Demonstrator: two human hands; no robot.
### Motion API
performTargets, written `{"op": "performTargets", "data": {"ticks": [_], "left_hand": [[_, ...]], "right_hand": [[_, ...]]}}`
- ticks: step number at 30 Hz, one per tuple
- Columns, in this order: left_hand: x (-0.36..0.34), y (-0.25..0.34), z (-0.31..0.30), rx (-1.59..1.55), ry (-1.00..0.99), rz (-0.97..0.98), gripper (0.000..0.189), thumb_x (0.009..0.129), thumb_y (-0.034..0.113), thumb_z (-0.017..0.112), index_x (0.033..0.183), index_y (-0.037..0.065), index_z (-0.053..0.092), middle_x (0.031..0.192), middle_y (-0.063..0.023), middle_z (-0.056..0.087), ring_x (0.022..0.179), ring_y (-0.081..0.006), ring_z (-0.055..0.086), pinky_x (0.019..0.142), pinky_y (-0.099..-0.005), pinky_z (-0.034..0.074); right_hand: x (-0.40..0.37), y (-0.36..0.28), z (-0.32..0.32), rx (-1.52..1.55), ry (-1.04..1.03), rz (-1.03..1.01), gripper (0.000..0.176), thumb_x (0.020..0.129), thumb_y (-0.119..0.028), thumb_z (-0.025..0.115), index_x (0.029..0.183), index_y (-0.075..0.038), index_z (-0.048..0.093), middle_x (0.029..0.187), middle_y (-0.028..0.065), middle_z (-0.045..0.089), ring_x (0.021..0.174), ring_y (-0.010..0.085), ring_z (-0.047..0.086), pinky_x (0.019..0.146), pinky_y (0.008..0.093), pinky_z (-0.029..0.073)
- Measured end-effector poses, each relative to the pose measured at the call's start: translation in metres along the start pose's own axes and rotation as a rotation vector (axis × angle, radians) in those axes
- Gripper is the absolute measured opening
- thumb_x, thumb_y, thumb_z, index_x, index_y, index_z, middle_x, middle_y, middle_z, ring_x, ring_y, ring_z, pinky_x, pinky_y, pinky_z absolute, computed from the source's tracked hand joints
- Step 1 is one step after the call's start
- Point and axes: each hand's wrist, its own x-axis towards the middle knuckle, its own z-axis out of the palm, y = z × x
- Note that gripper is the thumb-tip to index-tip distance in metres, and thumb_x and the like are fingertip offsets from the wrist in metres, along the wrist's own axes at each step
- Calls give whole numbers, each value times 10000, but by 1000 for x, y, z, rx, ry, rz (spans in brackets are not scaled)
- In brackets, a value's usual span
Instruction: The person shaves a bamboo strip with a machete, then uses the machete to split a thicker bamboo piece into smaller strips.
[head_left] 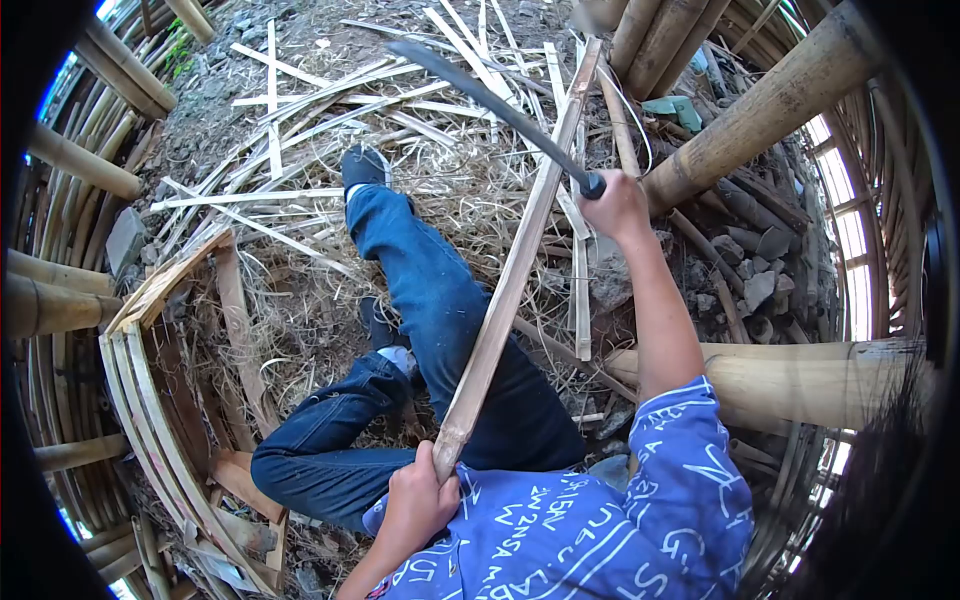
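Note:
My left hand (422, 500) is closed round the near end of a long split bamboo strip (510, 290), close to my waist. The strip slants up and away across my thigh to the top of the view, its pale inner face showing. My right hand (614, 208) grips the dark handle of a long machete (490, 105). The blade points up and to the left, and in the view it crosses the strip; whether the two touch I cannot tell.
Thin pale strips (275, 100) and shavings litter the ground ahead. Thick bamboo poles (770, 110) stand on the right, with another pole (790, 385) beside my right elbow. Stones (760, 290) lie at the right. A curved bundle of slats (150, 400) is at the left.

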Motion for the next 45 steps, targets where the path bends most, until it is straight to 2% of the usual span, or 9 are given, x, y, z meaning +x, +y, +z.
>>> {"op": "performTargets", "data": {"ticks": [4,10,23,29,33,35,36,40,45], "left_hand": [[-16,-11,-1,-37,-32,-32,238,751,101,617,886,0,449,614,-263,569,600,-479,580,576,-549,470],[-29,-17,-2,-122,-76,-145,213,754,79,617,904,20,476,723,-272,600,741,-481,610,612,-494,483],[-40,-27,-16,-15,-104,-118,250,748,111,601,928,12,458,644,-269,590,627,-483,593,574,-541,476],[-13,-10,-8,-39,-23,-102,228,813,117,599,934,12,436,661,-294,582,643,-497,586,582,-565,455],[17,16,-18,-151,-10,-78,234,860,139,591,944,2,421,695,-315,580,705,-521,581,621,-579,441],[26,24,-19,-222,-66,-82,171,880,108,553,953,2,440,739,-285,569,738,-491,591,620,-486,451],[29,19,-17,-295,-124,-62,128,889,84,521,953,5,443,714,-200,547,642,-361,573,607,-419,450],[36,22,-18,-390,-232,-107,97,887,50,504,965,7,464,765,-73,494,728,-152,478,666,-318,435],[37,11,-3,-465,-159,25,151,918,121,512,965,-10,455,665,-182,521,610,-208,488,605,-394,436]], "right_hand": [[41,32,1,13,11,204,277,731,-322,653,872,-92,719,924,199,701,916,370,672,813,439,543],[75,38,3,-55,58,176,305,740,-328,642,884,-71,722,940,221,694,936,383,665,835,453,534],[142,100,22,93,209,324,429,697,-320,661,956,19,709,1024,284,666,1032,397,642,894,431,502],[47,46,7,413,209,32,205,714,-211,653,734,-7,654,649,146,648,604,245,647,608,381,510],[-61,-3,-1,419,72,-177,147,695,-188,677,717,-47,642,643,150,644,606,299,656,588,396,507],[-111,-22,-3,384,15,-244,119,670,-120,666,711,-20,615,607,142,597,531,269,602,519,352,454],[-130,-29,-4,394,-36,-255,118,665,-121,670,719,-28,621,614,154,597,556,302,614,533,360,467],[-167,-48,-7,426,-182,-249,159,645,-165,691,747,-52,646,658,184,624,679,381,647,623,441,519],[-159,-51,4,287,-213,-324,184,641,-211,681,750,-64,663,664,183,638,685,394,648,680,466,537]]}}
